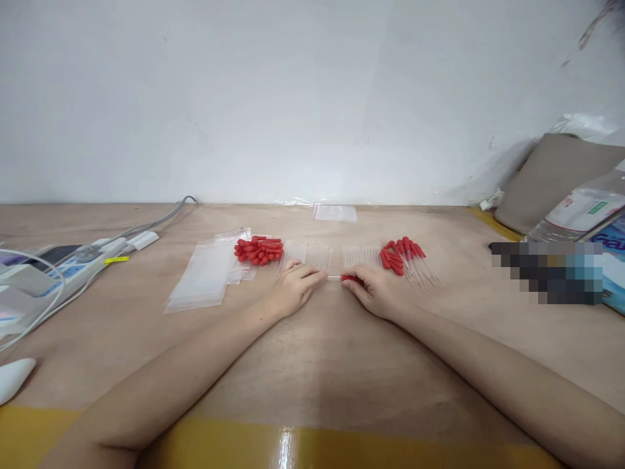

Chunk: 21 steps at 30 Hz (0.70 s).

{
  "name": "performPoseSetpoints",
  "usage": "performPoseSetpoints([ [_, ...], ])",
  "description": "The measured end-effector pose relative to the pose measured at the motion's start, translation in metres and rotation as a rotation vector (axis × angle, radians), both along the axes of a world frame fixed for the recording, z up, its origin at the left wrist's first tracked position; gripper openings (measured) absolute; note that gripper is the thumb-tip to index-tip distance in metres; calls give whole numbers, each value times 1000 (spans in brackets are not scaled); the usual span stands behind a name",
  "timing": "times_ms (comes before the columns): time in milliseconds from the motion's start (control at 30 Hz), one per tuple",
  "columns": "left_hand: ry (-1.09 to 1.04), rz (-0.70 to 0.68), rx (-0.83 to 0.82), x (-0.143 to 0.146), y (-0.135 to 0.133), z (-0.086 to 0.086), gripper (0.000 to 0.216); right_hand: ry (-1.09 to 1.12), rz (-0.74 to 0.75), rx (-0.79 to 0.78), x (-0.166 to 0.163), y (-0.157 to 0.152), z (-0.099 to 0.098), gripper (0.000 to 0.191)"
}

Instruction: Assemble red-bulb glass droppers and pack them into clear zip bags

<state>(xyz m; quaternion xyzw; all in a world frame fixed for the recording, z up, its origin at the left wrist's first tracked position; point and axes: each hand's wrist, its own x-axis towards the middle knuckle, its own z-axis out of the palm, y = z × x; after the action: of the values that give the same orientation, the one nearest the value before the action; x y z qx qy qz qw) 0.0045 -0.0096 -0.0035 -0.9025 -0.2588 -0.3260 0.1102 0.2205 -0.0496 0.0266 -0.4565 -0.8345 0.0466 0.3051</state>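
My left hand pinches the clear glass tube of a dropper. My right hand pinches the red rubber bulb at the tube's other end. Both hands rest on the wooden table, fingers closed. Behind my left hand lies a row of bare glass tubes, and left of it a heap of loose red bulbs. Behind my right hand lie more tubes and a pile of droppers with red bulbs fitted.
Small clear zip bags lie at the left, another bag near the wall. A power strip with cables sits far left, a white object at the left edge. Plastic bottle and brown pouch at right.
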Motion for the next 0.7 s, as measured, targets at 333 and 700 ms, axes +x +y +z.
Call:
performPoseSetpoints([
  [333, -18, -102, -36, -1, -1, -6, 36, 31, 104, 99, 6, -1, -5, 15],
  [700, 44, -104, -11, 0, -9, 3, 33, -63, 214, 198, 7, 3, -8, 14],
])
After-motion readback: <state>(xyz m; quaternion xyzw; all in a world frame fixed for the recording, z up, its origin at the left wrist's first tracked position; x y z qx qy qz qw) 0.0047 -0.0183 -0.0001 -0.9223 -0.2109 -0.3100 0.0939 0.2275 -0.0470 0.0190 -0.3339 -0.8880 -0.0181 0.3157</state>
